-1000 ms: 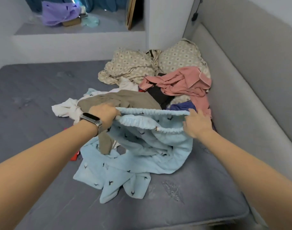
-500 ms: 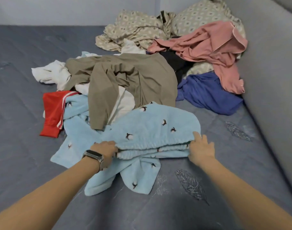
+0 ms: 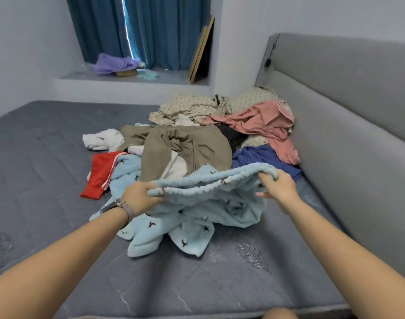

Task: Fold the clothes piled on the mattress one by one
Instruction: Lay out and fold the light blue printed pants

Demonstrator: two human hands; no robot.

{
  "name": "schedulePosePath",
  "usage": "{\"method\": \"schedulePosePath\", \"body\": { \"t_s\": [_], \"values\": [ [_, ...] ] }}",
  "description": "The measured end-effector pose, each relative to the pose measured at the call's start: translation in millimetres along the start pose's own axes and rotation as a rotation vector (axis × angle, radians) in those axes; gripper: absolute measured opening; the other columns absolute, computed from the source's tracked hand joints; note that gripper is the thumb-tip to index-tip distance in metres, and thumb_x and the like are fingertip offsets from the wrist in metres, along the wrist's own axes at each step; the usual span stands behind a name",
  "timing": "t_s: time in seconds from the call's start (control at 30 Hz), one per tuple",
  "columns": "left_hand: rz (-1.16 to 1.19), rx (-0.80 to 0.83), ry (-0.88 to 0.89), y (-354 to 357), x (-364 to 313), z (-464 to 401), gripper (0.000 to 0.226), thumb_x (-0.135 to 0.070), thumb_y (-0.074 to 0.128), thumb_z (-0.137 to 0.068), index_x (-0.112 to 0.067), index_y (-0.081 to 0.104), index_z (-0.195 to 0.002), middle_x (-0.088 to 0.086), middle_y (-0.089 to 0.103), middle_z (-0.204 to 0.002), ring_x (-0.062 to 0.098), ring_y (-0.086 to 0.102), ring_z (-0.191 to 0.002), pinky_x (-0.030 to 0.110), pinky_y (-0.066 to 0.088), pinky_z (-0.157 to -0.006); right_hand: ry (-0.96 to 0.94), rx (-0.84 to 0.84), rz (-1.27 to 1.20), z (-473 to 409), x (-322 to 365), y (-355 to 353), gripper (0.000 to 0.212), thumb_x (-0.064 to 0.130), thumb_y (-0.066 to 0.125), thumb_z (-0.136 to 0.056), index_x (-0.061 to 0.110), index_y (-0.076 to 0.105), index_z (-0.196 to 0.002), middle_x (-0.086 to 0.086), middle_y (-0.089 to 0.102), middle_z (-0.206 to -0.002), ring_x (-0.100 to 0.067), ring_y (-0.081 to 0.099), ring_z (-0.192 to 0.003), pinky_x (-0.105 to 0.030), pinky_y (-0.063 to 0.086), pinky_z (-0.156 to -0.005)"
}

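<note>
Nearest, two bare forearms reach out over the grey mattress point(image 3: 219, 284). The left hand point(image 3: 140, 195), a watch point(image 3: 118, 206) on its wrist, has its fingers curled around the left end of the elastic waistband of the light blue fleece trousers point(image 3: 196, 215). The right hand point(image 3: 278, 188) grips the waistband's right end, its fingers hooked through the gathered edge. Between the two hands the waistband is stretched and lifted, while the rest of the trousers hangs below and bunches on the mattress, the legs crumpled beneath the left wrist.

Just beyond the left hand lies a red garment with white stripes point(image 3: 100, 174), and past it a white cloth point(image 3: 102, 139). Beyond the stretched waistband sits an olive-brown garment point(image 3: 187, 146). Beyond the right hand lies a dark blue garment point(image 3: 261, 157), then a pink one point(image 3: 266, 120) against the grey headboard point(image 3: 346, 111). Farther off is a beige patterned cloth point(image 3: 187, 108), and farthest, blue curtains point(image 3: 162, 31) above a ledge.
</note>
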State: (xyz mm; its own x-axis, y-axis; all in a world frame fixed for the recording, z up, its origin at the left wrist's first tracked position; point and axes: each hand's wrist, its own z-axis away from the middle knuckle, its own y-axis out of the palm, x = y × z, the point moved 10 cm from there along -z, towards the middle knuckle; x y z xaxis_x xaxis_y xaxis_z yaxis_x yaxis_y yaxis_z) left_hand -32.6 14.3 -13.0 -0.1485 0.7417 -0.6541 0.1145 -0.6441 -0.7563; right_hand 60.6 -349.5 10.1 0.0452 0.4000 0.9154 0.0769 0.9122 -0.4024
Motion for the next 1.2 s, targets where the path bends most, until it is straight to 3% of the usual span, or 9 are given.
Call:
{"method": "schedulePosePath", "body": {
  "t_s": [0.13, 0.23, 0.3, 0.4, 0.6, 0.77, 0.93, 1.1, 1.2],
  "values": [
    [0.626, -0.165, 0.040, -72.8, -65.7, 38.1, 0.007, -0.004, 0.065, -0.088, -0.010, 0.068, -0.091, 0.003, 0.066, -0.078, 0.020, 0.061, -0.075, 0.027, 0.054, -0.056, -0.318, -0.141, -0.052, 39.7, 101.0, -51.8, 0.009, 0.018, 0.054, -0.097, 0.017, 0.061, -0.102, -0.002, 0.064, -0.101, -0.019, 0.059, -0.093, -0.027, 0.043, -0.075],
    [0.846, -0.363, 0.110, -123.5, -104.7, 71.8, 0.034, -0.005, 0.064, -0.089, -0.016, 0.049, -0.117, 0.008, 0.057, -0.105, 0.021, 0.061, -0.090, 0.028, 0.058, -0.062, -0.419, -0.276, -0.155, 82.1, 152.7, -91.3, 0.012, 0.023, 0.053, -0.098, 0.018, 0.046, -0.106, 0.004, 0.054, -0.096, -0.017, 0.055, -0.093, -0.025, 0.042, -0.075],
    [0.803, -0.513, 0.208, -164.4, -129.5, 95.8, 0.042, -0.014, 0.070, -0.086, -0.019, 0.049, -0.122, 0.004, 0.060, -0.111, 0.021, 0.061, -0.099, 0.035, 0.056, -0.082, -0.490, -0.367, -0.232, 116.7, 186.0, -118.8, 0.023, 0.021, 0.056, -0.097, 0.020, 0.041, -0.114, 0.010, 0.050, -0.097, -0.005, 0.051, -0.087, -0.014, 0.041, -0.070],
    [0.710, -0.661, 0.294, -221.1, -164.5, 135.6, 0.030, -0.031, 0.071, -0.081, -0.019, 0.067, -0.108, -0.002, 0.070, -0.104, 0.018, 0.065, -0.100, 0.036, 0.053, -0.091, -0.610, -0.493, -0.278, 164.9, 237.2, -158.7, 0.044, 0.022, 0.064, -0.092, 0.020, 0.040, -0.129, 0.002, 0.055, -0.115, -0.013, 0.055, -0.096, -0.023, 0.045, -0.083],
    [0.633, -1.039, 0.379, -327.5, -210.1, 217.4, 0.033, -0.032, 0.068, -0.086, -0.017, 0.059, -0.114, -0.003, 0.064, -0.108, 0.014, 0.059, -0.097, 0.028, 0.048, -0.086, -0.918, -0.721, -0.136, 234.9, 335.8, -209.0, 0.020, 0.018, 0.062, -0.091, 0.008, 0.050, -0.103, -0.002, 0.054, -0.098, -0.029, 0.054, -0.099, -0.024, 0.034, -0.077],
    [0.329, -1.285, 0.560, -385.2, -251.2, 252.5, 0.032, -0.030, 0.062, -0.086, -0.006, 0.058, -0.107, 0.011, 0.061, -0.109, 0.026, 0.055, -0.102, 0.028, 0.041, -0.084, -1.127, -0.871, -0.165, 274.0, 395.9, -224.8, 0.028, 0.010, 0.053, -0.084, 0.032, 0.035, -0.083, 0.019, 0.049, -0.084, 0.007, 0.049, -0.080, -0.018, 0.041, -0.084],
    [-0.157, -1.273, 0.594, -376.1, -264.5, 202.2, 0.027, -0.027, 0.051, -0.089, -0.003, 0.056, -0.099, 0.019, 0.058, -0.098, 0.034, 0.051, -0.092, 0.042, 0.034, -0.093, -0.955, -0.799, 0.205, 197.0, 407.4, -193.5, 0.022, 0.014, 0.053, -0.090, 0.002, 0.051, -0.108, -0.021, 0.059, -0.112, -0.036, 0.052, -0.107, -0.036, 0.030, -0.093],
    [-0.427, -1.026, 0.419, -306.3, -212.7, 85.3, 0.018, -0.021, 0.058, -0.086, -0.005, 0.060, -0.094, 0.020, 0.060, -0.094, 0.038, 0.052, -0.091, 0.051, 0.035, -0.096, -0.897, -0.591, 0.404, 95.6, 345.8, -121.7, 0.022, 0.010, 0.054, -0.092, -0.003, 0.054, -0.110, -0.022, 0.056, -0.111, -0.037, 0.048, -0.108, -0.040, 0.036, -0.091],
    [-0.613, -0.917, 0.301, -259.3, -177.8, 24.3, 0.024, -0.034, 0.061, -0.087, -0.010, 0.063, -0.085, 0.013, 0.063, -0.086, 0.037, 0.055, -0.090, 0.063, 0.011, -0.111, -0.798, -0.508, 0.407, 23.7, 286.8, -92.0, 0.018, 0.008, 0.053, -0.092, -0.001, 0.056, -0.108, -0.019, 0.058, -0.108, -0.036, 0.050, -0.105, -0.042, 0.041, -0.091]
  ]
}}
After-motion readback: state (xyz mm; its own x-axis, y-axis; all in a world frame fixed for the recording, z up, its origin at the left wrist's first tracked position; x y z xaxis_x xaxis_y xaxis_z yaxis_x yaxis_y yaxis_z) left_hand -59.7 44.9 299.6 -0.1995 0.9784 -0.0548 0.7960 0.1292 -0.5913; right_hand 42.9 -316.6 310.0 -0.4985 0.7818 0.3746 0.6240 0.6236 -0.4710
